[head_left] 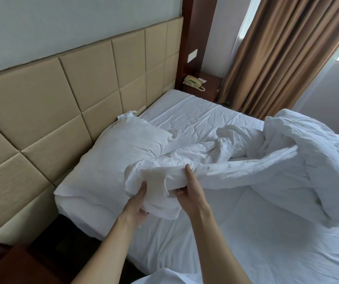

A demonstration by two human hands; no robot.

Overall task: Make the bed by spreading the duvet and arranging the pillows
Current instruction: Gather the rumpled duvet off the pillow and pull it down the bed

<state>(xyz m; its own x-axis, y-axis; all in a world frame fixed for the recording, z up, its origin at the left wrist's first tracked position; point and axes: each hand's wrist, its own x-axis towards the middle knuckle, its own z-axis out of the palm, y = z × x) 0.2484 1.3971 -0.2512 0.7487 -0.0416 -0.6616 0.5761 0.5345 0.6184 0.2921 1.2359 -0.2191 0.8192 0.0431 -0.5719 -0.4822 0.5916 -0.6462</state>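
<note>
Both hands are clamped on the duvet (236,173) at its bunched near corner. Left hand (138,203) comes up from underneath, thumb pressed onto the top of the fold, fingers curled out of sight below the cloth, so the grip is closed on fabric. Right hand (189,187) is just beside it, fingers wrapped over the rolled edge, thumb reaching in towards the left, closed on that same edge. The two hands are close together with a gathered wad of duvet between them, lifted off the bed (236,253).

From the grip the duvet runs away to the right in a twisted rope, then swells into a big crumpled heap on the far right side of the mattress. Much of the sheet lies bare, wrinkled near the head end.

One pillow (111,160) lies flat just left of the hands, up against the padded headboard (52,99); the held corner overlaps its near edge. Another mound of white shows behind the heap, too muddled to call
</note>
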